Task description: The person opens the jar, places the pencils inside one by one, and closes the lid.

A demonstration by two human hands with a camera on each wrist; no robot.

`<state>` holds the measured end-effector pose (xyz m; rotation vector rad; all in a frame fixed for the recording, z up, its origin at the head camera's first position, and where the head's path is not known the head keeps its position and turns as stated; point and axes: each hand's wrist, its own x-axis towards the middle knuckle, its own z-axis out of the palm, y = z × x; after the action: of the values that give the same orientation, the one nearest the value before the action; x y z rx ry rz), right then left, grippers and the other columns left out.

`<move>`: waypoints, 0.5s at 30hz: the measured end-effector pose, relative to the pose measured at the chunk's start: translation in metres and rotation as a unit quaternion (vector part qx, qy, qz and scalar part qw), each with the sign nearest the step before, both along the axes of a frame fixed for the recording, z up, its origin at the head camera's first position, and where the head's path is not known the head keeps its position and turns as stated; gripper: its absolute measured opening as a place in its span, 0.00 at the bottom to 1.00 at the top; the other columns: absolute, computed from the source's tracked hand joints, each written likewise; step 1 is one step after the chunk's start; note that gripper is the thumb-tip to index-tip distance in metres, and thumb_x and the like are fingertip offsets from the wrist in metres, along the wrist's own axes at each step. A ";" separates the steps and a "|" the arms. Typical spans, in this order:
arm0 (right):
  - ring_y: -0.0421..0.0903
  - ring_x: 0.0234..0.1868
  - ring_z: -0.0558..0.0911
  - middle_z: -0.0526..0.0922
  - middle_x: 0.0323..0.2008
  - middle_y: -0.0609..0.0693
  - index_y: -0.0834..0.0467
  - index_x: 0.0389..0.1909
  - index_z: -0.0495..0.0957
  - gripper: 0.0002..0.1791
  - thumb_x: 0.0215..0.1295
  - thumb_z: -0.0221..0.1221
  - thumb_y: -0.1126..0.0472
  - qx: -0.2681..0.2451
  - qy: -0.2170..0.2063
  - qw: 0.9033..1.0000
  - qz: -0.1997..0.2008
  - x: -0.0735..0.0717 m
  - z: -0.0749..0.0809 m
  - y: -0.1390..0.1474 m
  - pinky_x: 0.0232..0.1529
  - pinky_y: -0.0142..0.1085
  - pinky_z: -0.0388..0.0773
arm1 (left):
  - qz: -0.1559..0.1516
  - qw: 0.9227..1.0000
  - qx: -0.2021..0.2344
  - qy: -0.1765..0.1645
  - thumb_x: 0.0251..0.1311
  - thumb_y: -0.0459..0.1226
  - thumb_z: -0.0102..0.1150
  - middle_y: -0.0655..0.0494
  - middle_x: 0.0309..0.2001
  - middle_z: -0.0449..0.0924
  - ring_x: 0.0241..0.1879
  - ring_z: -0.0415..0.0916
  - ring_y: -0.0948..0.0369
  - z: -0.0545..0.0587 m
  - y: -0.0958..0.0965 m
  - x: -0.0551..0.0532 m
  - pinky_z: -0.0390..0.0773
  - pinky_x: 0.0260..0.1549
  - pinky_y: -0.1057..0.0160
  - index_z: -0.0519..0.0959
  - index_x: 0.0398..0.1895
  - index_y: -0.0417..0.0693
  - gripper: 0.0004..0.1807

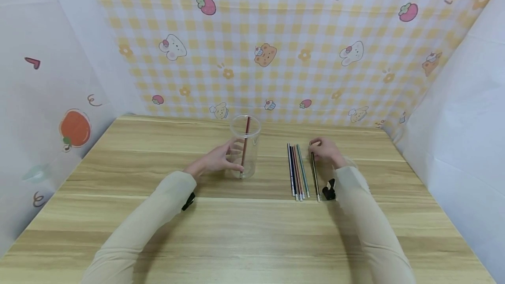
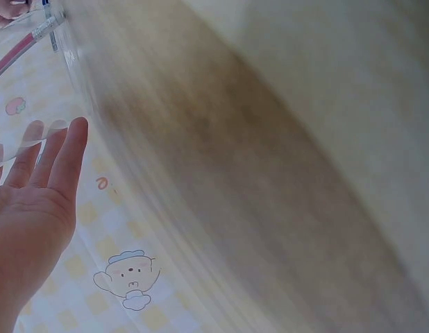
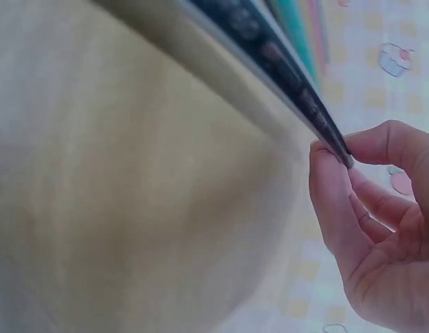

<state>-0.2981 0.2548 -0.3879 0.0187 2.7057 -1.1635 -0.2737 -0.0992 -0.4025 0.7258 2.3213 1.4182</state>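
Note:
In the head view a tall clear plastic cup [image 1: 252,154] stands upright, with one dark red pencil [image 1: 245,148] leaning inside it. My left hand [image 1: 215,159] holds the cup from the left, thumb across the front and fingers round the far side. The left wrist view shows that palm [image 2: 34,215], its fingertips at the see-through wall. On the right, my right hand [image 1: 325,150] pinches the far end of a black pencil [image 1: 314,172] between thumb and finger. Its near end points toward me. The right wrist view shows this pinch on the pencil [image 3: 270,59] closely.
Several pencils [image 1: 297,172] in different colours lie side by side between the cup and my right hand. They rest on a wood-grain table [image 1: 252,236]. A yellow checked cloth [image 1: 244,56] hangs behind, with white side walls [image 1: 465,100].

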 end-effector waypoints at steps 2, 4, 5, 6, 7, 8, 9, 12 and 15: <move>0.49 0.29 0.77 0.73 0.37 0.62 0.69 0.54 0.64 0.21 0.61 0.50 0.64 -0.017 0.005 1.000 0.001 0.001 0.007 0.002 0.33 0.37 0.78 | 0.001 1.000 -0.002 -0.001 0.43 0.36 0.68 0.49 0.57 0.63 0.57 0.59 0.53 0.000 0.000 0.000 0.61 0.55 0.52 0.50 0.64 0.58 0.46; 0.50 0.30 0.77 0.72 0.38 0.63 0.70 0.55 0.64 0.21 0.62 0.49 0.65 -0.035 0.016 0.999 0.005 0.002 0.014 0.005 0.37 0.42 0.77 | 0.002 1.000 -0.003 -0.001 0.43 0.37 0.68 0.50 0.57 0.63 0.57 0.59 0.54 0.000 0.000 0.000 0.61 0.55 0.53 0.51 0.63 0.58 0.46; 0.50 0.31 0.77 0.72 0.39 0.64 0.70 0.55 0.63 0.21 0.62 0.49 0.65 -0.043 0.021 0.999 0.007 0.002 0.017 0.006 0.39 0.43 0.76 | 0.002 1.000 -0.004 0.000 0.43 0.37 0.68 0.50 0.57 0.63 0.57 0.59 0.54 0.000 0.000 0.000 0.61 0.55 0.53 0.51 0.63 0.58 0.45; 0.49 0.30 0.76 0.71 0.39 0.64 0.70 0.55 0.63 0.22 0.62 0.49 0.65 -0.050 0.023 0.998 0.007 0.002 0.019 0.007 0.40 0.45 0.76 | 0.000 1.000 -0.003 0.002 0.43 0.36 0.68 0.49 0.57 0.63 0.57 0.59 0.54 0.000 0.000 0.000 0.60 0.55 0.53 0.51 0.63 0.58 0.45; 0.48 0.30 0.76 0.71 0.40 0.64 0.71 0.55 0.63 0.22 0.62 0.48 0.65 -0.059 0.027 0.998 0.007 0.002 0.021 0.008 0.41 0.47 0.75 | -0.001 1.000 -0.003 0.003 0.43 0.36 0.68 0.49 0.57 0.63 0.57 0.59 0.54 0.000 0.000 0.000 0.60 0.55 0.53 0.51 0.63 0.58 0.45; 0.47 0.29 0.76 0.71 0.40 0.65 0.71 0.55 0.62 0.22 0.61 0.48 0.66 -0.069 0.034 0.997 0.009 0.001 0.023 0.009 0.42 0.47 0.74 | -0.002 1.000 -0.002 0.004 0.44 0.36 0.68 0.48 0.57 0.63 0.57 0.59 0.53 0.000 0.000 0.000 0.60 0.55 0.53 0.51 0.63 0.57 0.45; 0.45 0.28 0.76 0.71 0.39 0.65 0.72 0.55 0.61 0.22 0.61 0.48 0.66 -0.080 0.039 0.996 0.007 0.001 0.025 0.010 0.42 0.47 0.74 | -0.001 1.000 -0.002 0.004 0.44 0.35 0.67 0.49 0.57 0.63 0.57 0.59 0.53 0.001 0.000 0.000 0.60 0.55 0.53 0.51 0.63 0.58 0.45; 0.43 0.27 0.75 0.70 0.39 0.64 0.72 0.56 0.60 0.23 0.61 0.48 0.68 -0.120 0.050 0.991 0.003 0.001 0.029 0.012 0.42 0.45 0.75 | -0.005 1.000 0.000 0.006 0.44 0.34 0.67 0.47 0.57 0.63 0.57 0.58 0.52 0.001 0.000 0.001 0.60 0.55 0.51 0.51 0.64 0.57 0.45; 0.42 0.27 0.75 0.69 0.38 0.63 0.72 0.56 0.59 0.23 0.61 0.48 0.68 -0.150 0.064 0.987 -0.001 0.003 0.034 0.013 0.42 0.44 0.75 | -0.007 1.000 0.001 0.006 0.43 0.35 0.68 0.47 0.57 0.62 0.57 0.58 0.52 0.001 0.000 0.001 0.60 0.55 0.51 0.50 0.64 0.57 0.46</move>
<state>-0.2951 0.2678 -0.3542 -0.1004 2.6032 -1.6115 -0.2728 -0.0989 -0.4013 0.7508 2.3207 1.4136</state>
